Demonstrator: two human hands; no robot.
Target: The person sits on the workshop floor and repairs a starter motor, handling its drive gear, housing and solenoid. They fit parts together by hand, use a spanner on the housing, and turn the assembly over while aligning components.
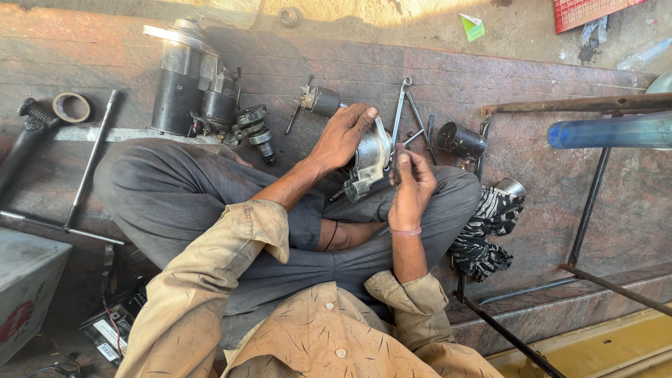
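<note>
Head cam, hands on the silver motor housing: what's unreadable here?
- Silver housing, head view: its top is covered by the left hand, so the contact there is hidden.
- Right hand: what its fingertips pinch is too small and thin to identify.
- Grey box: cut off by the left edge.
- Blue tube: blurred, runs off the right edge.
- Black cylinder: its interior is in shadow.

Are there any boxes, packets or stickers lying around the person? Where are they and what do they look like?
Small packet: top of the view on the ground, green and white, crumpled.
Label on a dark flat thing: bottom left by the knee, white rectangle with dark marks.
Grey box: far left edge, with a red mark on its side.
Red crate: top right corner, grid-patterned.
No screens or signs show.
</note>
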